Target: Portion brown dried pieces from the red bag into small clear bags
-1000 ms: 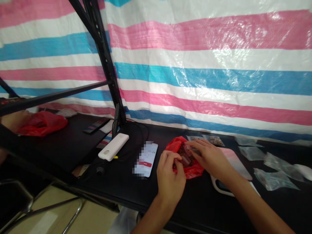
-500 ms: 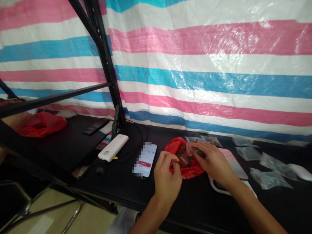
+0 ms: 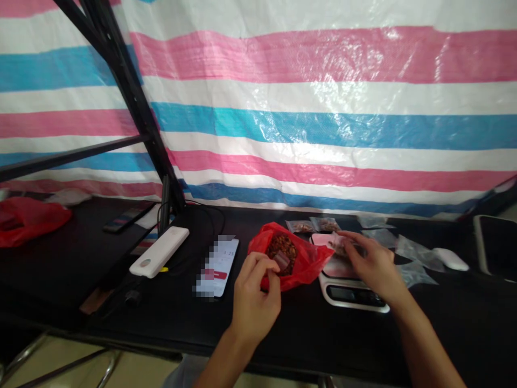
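Note:
A red plastic bag [image 3: 309,264] lies open on the black table, with many small reddish-brown pieces [image 3: 283,245] inside. My left hand [image 3: 258,288] is closed at its near rim, the fingertips pinched on a small brown scoop-like piece [image 3: 285,261] that rests over the contents. Its handle end is hidden by my fingers. To the right, my right hand [image 3: 369,264] pinches a small clear plastic bag [image 3: 338,245] with some pieces in it. That hand is over the pink plate of a white-edged kitchen scale [image 3: 355,296]; whether the bag touches the plate I cannot tell.
Two filled clear bags [image 3: 313,225] lie behind the scale. Several flat clear bags [image 3: 418,252] and a white mouse-like object [image 3: 451,258] are on the right. A phone [image 3: 218,267] and a white power bank [image 3: 159,252] with cables lie left. A black metal frame [image 3: 133,102] rises beyond.
My right hand has moved from over the red bag to the scale, carrying the small clear bag. My left hand stays at the red bag. The view has turned right.

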Tool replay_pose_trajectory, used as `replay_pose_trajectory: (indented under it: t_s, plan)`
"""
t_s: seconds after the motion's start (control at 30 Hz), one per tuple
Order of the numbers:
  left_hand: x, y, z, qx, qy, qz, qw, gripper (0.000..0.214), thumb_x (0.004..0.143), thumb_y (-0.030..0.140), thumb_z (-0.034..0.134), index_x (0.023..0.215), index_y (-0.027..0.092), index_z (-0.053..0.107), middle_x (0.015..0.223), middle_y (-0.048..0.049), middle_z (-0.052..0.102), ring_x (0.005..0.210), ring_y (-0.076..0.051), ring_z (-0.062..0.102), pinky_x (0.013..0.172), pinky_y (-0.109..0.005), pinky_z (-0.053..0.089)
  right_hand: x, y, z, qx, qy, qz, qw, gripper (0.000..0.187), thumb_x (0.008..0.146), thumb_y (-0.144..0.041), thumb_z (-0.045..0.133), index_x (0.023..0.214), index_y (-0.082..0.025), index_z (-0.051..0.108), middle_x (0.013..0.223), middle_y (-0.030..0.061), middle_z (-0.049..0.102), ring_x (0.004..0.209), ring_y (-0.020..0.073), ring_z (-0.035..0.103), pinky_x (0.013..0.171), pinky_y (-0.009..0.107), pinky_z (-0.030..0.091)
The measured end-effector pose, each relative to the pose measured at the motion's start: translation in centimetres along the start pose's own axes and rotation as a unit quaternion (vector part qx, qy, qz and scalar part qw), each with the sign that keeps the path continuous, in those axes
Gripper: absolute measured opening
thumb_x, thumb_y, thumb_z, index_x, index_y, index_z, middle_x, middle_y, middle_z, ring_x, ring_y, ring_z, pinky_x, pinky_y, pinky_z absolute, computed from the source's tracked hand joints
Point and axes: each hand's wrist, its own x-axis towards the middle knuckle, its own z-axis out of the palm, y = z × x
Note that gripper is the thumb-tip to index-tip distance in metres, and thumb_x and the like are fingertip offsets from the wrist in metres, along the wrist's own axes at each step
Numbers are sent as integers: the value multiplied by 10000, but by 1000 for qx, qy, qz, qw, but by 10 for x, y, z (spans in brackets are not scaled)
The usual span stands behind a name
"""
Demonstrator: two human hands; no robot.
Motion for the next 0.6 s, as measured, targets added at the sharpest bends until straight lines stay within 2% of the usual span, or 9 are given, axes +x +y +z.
replay_pose_trajectory:
  t_s: [0.07,0.1,0.2,0.3,0.37,0.47,0.6]
  plan:
    - [-1,2,1,32,-61,71,995,210,897,33,509,893,206,629,913,-39,633,876,-180,613,773,-304,493,-1,5,1,-13,-9,-29,999,376,915,-483,505,1108,-296,767,1100,76,797,1082,356,712,1014,623,446]
    - [-2,3,3,50,-89,107,989,205,890,36,519,912,205,633,918,-45,644,877,-190,611,772,-316,492,-1,6,2,-15,6,-39,999,390,929,-493,487,1132,-304,761,1154,75,784,1134,354,690,1032,622,434]
    - [-7,8,7,83,-157,185,967,202,876,43,522,931,204,632,906,-48,659,827,-193,605,743,-327,486,-1,14,-2,-26,92,-28,995,435,953,-525,451,1197,-306,738,1231,89,753,1245,363,619,1066,641,399]
    - [-13,15,12,82,-201,227,949,195,861,54,520,931,203,625,880,-37,660,750,-174,605,693,-316,480,1,24,-10,-15,148,-3,989,431,947,-528,466,1136,-269,754,1167,104,767,1200,350,638,1077,623,404]
    - [-15,18,15,83,-227,236,941,196,846,54,526,927,202,626,867,-31,660,724,-168,612,671,-310,484,1,28,-16,13,157,8,987,406,944,-505,480,1074,-245,763,1120,106,776,1130,323,675,1050,571,452]
    - [-16,17,19,97,-275,204,934,216,822,38,543,934,201,631,909,-35,679,790,-185,650,715,-318,527,0,27,-20,44,173,25,984,381,937,-477,488,1009,-226,765,1064,104,787,1073,299,702,1011,513,498]
    - [-14,9,23,97,-313,151,933,240,832,23,546,958,203,641,1003,-47,694,916,-205,674,803,-336,566,-1,26,-20,49,205,50,976,396,925,-484,478,977,-218,766,1040,108,791,1070,321,702,1009,529,501]
